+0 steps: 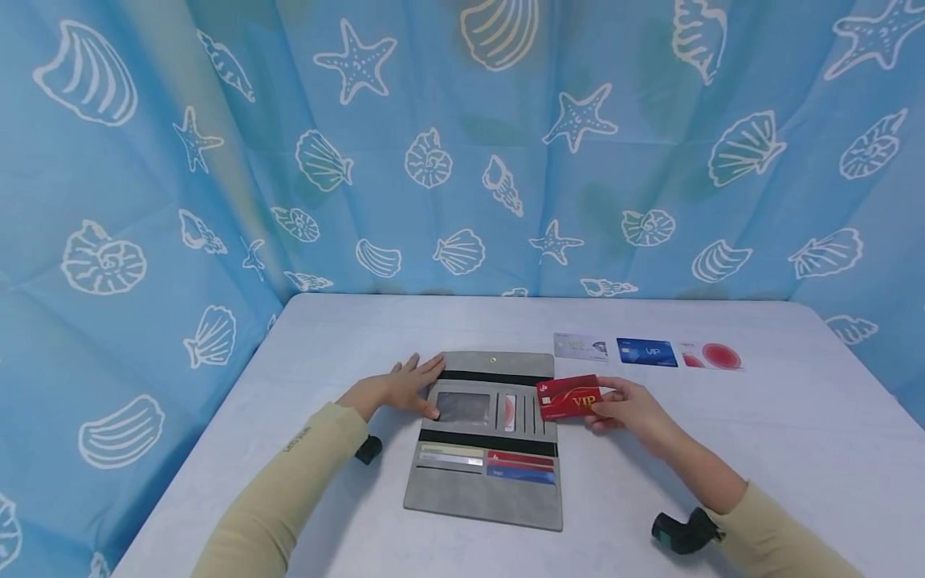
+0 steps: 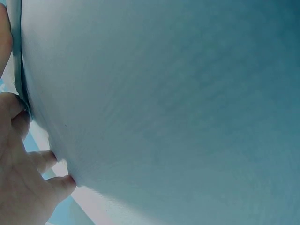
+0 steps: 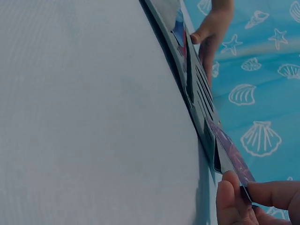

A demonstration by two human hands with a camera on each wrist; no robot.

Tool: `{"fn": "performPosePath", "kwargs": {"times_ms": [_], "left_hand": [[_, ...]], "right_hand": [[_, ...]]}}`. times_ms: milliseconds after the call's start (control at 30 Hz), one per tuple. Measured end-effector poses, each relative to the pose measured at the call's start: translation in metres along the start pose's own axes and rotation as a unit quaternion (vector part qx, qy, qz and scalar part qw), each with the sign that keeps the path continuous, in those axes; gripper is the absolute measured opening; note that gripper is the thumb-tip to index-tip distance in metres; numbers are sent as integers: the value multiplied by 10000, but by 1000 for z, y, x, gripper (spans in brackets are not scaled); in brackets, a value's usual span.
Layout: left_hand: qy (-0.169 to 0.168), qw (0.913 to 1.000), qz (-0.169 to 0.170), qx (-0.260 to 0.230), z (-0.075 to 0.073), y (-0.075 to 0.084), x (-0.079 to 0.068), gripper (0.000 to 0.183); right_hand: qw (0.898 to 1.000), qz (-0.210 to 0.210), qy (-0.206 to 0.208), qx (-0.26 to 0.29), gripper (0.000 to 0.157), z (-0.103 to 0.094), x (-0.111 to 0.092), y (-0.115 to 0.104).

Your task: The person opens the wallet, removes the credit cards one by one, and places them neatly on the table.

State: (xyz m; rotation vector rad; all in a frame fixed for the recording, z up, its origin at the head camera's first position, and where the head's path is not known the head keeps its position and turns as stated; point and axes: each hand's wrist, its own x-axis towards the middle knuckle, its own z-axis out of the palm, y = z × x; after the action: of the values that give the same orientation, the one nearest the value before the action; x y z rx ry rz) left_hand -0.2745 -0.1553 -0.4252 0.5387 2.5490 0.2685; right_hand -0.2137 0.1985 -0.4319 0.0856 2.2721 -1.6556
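A grey wallet lies unfolded on the table, with cards in several of its slots. My right hand pinches a red VIP card between thumb and fingers; the card's left end overlaps the wallet's right edge beside the narrow upright slots. In the right wrist view the red card slants toward the wallet's edge. My left hand rests on the wallet's upper left edge, thumb near the clear window, fingers spread. One white and red card stands in an upright slot.
Behind my right hand lie a silver card, a blue VIP card and a white card with red circles in a row. The white tabletop ends at a blue curtain with shell prints.
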Motion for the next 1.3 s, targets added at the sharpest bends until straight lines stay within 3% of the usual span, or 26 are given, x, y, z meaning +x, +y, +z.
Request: {"fn": "performPosePath", "kwargs": {"times_ms": [233,700,900,1133,1300], "left_hand": [[41,10000,17,46,0,0,-2,94],[8,9998,170,-102,-2,1,-6,94],[28,9998,156,-84,-1,0,-5,93],[16,9998,180,-95,-1,0,-5,93],[-1,9997,240,-61,-1,-1,-5,94]], "right_hand": [[9989,-180,238,358,61,-19,-2,-1],[9952,-85,566,795,63,-67,-8,-9],[9884,-35,952,1181,64,-91,-7,-8],[9834,80,1322,1239,79,-110,-7,-8],[9709,222,1666,1707,83,-128,-3,-6]]}}
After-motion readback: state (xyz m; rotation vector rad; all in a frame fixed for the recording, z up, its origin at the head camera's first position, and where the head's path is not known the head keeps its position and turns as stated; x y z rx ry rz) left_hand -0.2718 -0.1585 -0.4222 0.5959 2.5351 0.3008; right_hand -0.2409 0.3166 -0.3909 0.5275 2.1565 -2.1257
